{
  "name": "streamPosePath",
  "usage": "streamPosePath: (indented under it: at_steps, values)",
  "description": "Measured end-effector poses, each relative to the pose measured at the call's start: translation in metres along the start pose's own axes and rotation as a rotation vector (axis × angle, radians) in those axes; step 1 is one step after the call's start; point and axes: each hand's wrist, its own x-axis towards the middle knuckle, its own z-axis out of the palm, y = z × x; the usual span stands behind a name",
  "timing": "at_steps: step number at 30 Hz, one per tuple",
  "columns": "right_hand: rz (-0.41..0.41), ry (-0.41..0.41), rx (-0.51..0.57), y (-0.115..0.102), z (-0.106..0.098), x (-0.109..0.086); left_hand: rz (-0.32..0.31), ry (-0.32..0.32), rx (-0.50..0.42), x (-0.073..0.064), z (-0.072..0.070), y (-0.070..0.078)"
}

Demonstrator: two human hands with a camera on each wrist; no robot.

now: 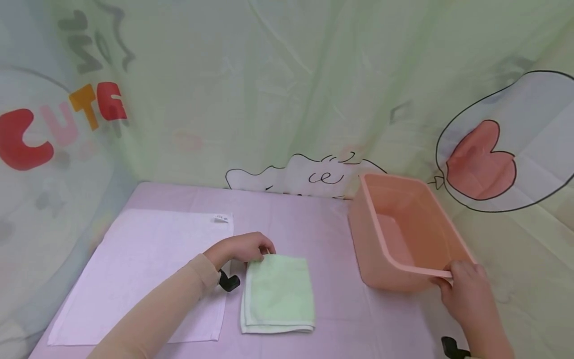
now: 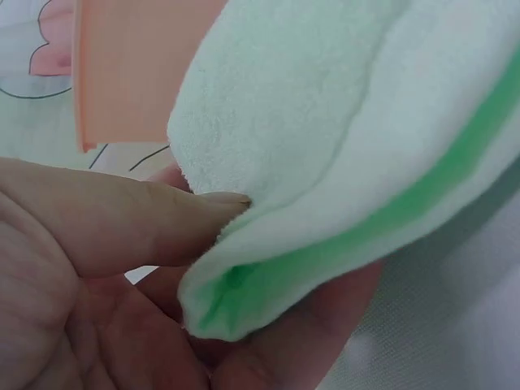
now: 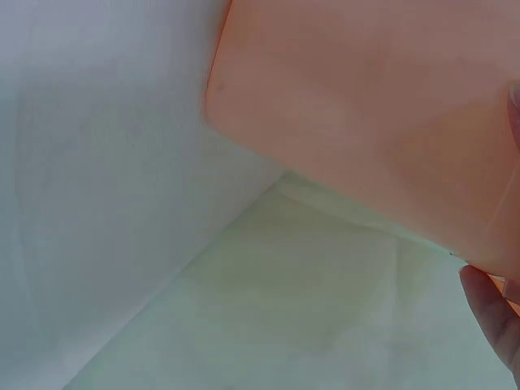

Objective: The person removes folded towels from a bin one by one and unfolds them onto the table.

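Pinching the far left corner of a folded green towel [image 1: 280, 295], the person's left hand [image 1: 245, 247] reaches over the middle of the tabletop [image 1: 334, 324], where the towel lies. To its right, the right hand [image 1: 468, 291] grips the near rim of a peach bin [image 1: 369, 249]. Left of the towel, a white cloth [image 1: 143, 264] lies spread flat, the left forearm crossing above it.

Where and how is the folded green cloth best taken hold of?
Probably at its far left corner, coming in from the left. The folded green cloth is soft and layered, so pinch the layers together, thumb on one face and fingers on the other, much as the left hand does.
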Motion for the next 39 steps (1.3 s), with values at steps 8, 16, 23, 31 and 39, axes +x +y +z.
streamPosePath:
  at_steps: [8,16,23,31,39]
  values:
    - [0.154,-0.148,-0.033,0.003,0.000,0.013,-0.051,0.019,0.078,0.001,-0.001,0.000]
    - [0.181,-0.156,-0.022,0.015,0.006,0.016,-0.062,0.052,0.115,-0.002,-0.003,0.002]
    - [0.274,-0.251,-0.051,0.026,0.003,0.020,-0.061,0.081,0.131,0.006,-0.003,0.002]
    - [0.276,-0.236,-0.079,0.031,0.007,0.022,-0.097,0.103,0.140,0.004,-0.004,-0.001]
    - [0.312,-0.260,-0.104,0.035,0.012,0.020,-0.112,0.127,0.163,0.004,-0.003,-0.005]
